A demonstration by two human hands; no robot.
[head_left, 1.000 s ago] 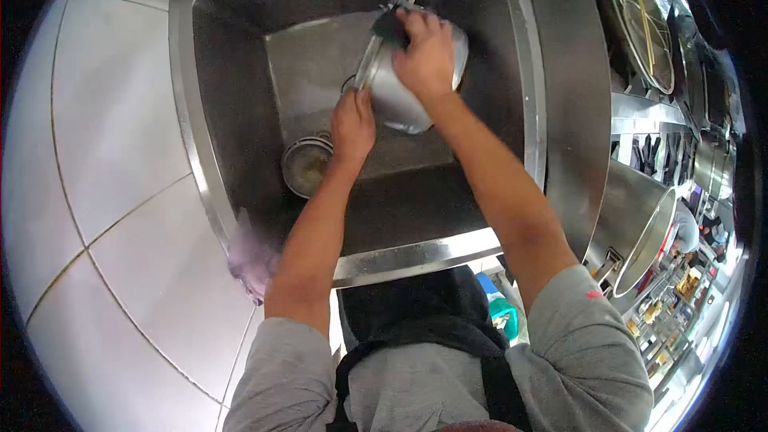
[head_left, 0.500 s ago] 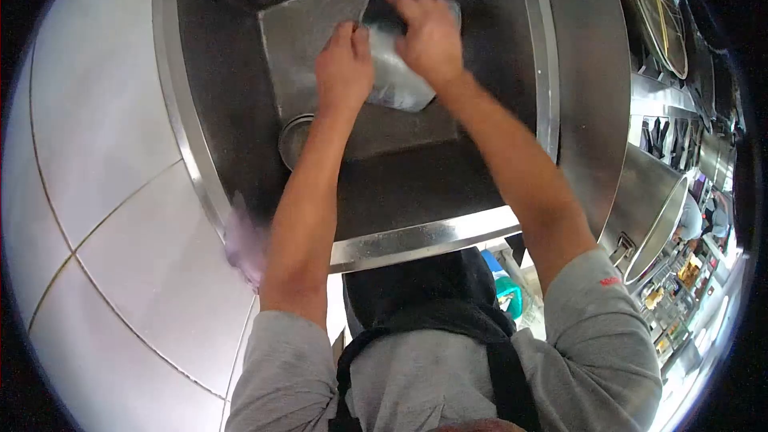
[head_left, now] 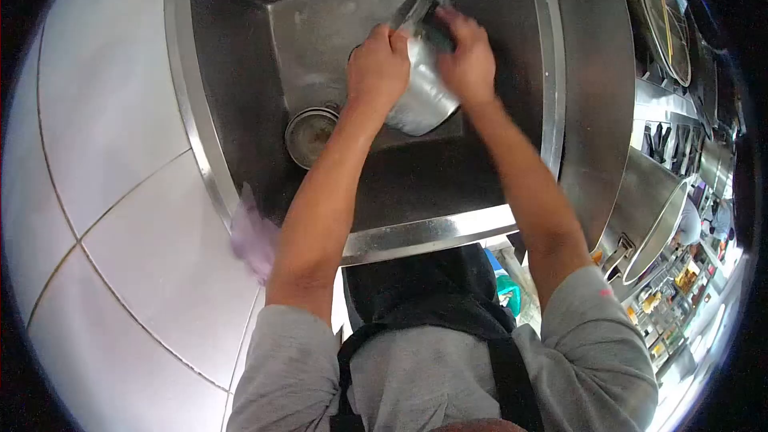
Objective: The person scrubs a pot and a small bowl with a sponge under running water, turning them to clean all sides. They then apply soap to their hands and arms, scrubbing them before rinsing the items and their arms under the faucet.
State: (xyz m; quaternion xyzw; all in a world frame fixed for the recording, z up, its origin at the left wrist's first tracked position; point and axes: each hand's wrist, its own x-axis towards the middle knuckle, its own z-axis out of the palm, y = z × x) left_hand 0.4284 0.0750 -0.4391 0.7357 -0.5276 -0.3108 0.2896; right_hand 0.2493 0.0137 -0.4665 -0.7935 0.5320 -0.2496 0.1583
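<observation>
My left hand (head_left: 379, 66) is closed on the rim of a shiny metal container (head_left: 424, 96), which tilts inside a deep steel sink (head_left: 320, 32). Over the container's right side, my right hand (head_left: 468, 56) is slightly blurred, its fingers bent around a dark green scouring pad (head_left: 437, 34) at the container's mouth. The container's inside is mostly hidden by both hands. Left of the container, near my left forearm, a round metal drain strainer (head_left: 310, 138) lies at the sink bottom.
A purple cloth (head_left: 254, 242) hangs over the sink's front left edge, beside white tiles (head_left: 120, 112). On the right stand a large metal pot (head_left: 652, 208) and a round mesh strainer (head_left: 668, 24). Another person (head_left: 690, 220) shows small in the far right background.
The container has turned and moved a little right and down in view, with both hands shifting along. More of the drain strainer shows now.
</observation>
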